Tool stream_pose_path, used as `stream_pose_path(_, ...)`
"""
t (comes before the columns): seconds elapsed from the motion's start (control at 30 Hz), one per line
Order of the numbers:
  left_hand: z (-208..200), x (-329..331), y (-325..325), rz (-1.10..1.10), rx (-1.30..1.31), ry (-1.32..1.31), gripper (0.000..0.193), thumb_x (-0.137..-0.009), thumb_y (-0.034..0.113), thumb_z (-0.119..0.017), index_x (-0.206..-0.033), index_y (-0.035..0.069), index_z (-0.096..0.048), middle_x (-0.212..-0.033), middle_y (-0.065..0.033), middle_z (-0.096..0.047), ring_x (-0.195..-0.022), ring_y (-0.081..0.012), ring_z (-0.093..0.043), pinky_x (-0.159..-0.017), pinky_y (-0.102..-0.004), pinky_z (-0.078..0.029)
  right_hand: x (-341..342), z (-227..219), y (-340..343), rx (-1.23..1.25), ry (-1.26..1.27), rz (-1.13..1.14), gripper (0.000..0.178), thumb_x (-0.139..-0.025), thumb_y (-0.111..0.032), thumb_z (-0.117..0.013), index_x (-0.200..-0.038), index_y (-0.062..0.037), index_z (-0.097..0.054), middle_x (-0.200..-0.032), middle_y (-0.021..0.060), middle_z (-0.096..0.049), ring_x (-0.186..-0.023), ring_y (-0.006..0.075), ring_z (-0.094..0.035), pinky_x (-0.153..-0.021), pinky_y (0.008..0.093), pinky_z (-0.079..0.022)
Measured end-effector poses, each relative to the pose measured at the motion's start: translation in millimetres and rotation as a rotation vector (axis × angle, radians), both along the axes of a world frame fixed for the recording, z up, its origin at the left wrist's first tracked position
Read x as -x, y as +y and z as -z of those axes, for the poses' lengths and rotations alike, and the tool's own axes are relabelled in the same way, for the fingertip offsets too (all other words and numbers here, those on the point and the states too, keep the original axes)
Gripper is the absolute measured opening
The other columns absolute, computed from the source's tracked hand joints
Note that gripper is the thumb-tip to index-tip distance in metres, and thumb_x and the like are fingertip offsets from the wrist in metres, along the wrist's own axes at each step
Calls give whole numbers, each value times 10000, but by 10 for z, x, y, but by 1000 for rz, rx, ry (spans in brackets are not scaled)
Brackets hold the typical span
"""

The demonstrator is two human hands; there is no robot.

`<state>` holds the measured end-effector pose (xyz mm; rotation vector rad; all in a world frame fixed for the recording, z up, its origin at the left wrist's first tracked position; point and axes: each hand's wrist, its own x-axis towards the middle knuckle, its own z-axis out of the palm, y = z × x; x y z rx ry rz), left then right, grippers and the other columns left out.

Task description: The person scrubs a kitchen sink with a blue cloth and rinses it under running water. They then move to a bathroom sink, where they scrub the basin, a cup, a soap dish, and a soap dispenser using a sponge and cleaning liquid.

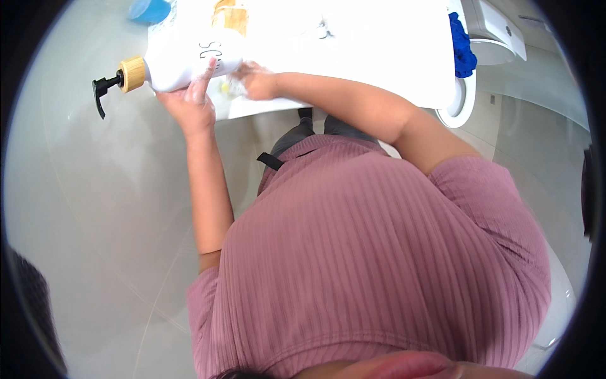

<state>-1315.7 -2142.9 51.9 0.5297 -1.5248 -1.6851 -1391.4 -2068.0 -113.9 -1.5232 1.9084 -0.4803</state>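
One white pump bottle (189,60) lies tipped on its side in the upper left of the frame, its pale wooden collar (133,74) and black pump nozzle (101,91) jutting out past the edge of the white surface (379,57) toward the left. The left hand (189,104) is wrapped up around the bottle's lower body, fingers spread against it and grasping it, and they look wet or soapy. The right hand (255,81) is curled just beside the bottle's base; something small and pale seems to be pinched in it, but it is too blurred to tell what, or how firmly it is held. I would judge the bottle to be a smooth, rigid plastic or ceramic body, fairly heavy if full, and slippery under lathered fingers; the broad middle of the body is the safest hold, with the collar as a second point, while the thin nozzle looks like the weakest part to pull on. By count: one bottle, one blue cloth (463,47) at the surface's right end, one blue round thing (150,9) at the top edge, one tan object (230,16) beside it, and two hands at work.
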Motion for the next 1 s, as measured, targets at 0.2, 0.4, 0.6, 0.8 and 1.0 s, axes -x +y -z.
stream_pose_path(0.2,32,-205,-62,23,-80,-25,768,-636,-184,-685,-1287,1,-321,-1229,-107,-437,-1118,-210,-486,-929,-373,-490,982,-790,1808,-407,-109,116,541,-783,-92,-592,-1298,-4,-453,-1338,239,-419,-1258,345,-394,-1077,418,-302)
stream_pose_path(0.4,140,-241,-77,-36,-49,5,750,-635,-161,-706,-1266,-23,-325,-1225,-124,-454,-1094,-206,-507,-897,-367,-504,599,-384,1605,-126,-109,238,467,-711,-22,-523,-1175,8,-569,-1185,226,-563,-1146,348,-498,-1018,419,-351)
stream_pose_path(0.6,230,-401,38,-49,275,-271,689,-613,-91,-777,-1170,-96,-370,-1103,-156,-550,-957,-208,-588,-882,-349,-498,-28,-387,536,81,100,254,296,-735,-37,-492,-983,-11,-651,-1014,203,-635,-981,338,-594,-894,402,-442)
stream_pose_path(0.8,411,-523,201,-101,53,-286,685,-607,-70,-796,-1172,-73,-408,-1145,-156,-536,-1038,-209,-555,-879,-337,-496,970,-875,2073,-442,133,275,406,-761,-86,-547,-1143,50,-561,-1095,228,-601,-1072,336,-549,-973,415,-399)
stream_pose_path(1.0,217,-589,286,-80,162,-268,722,-615,-98,-781,-1214,-52,-380,-1177,-163,-505,-1043,-221,-553,-894,-355,-503,54,-537,569,-93,-13,226,296,-726,-30,-473,-966,19,-640,-979,254,-624,-959,380,-596,-861,430,-460)
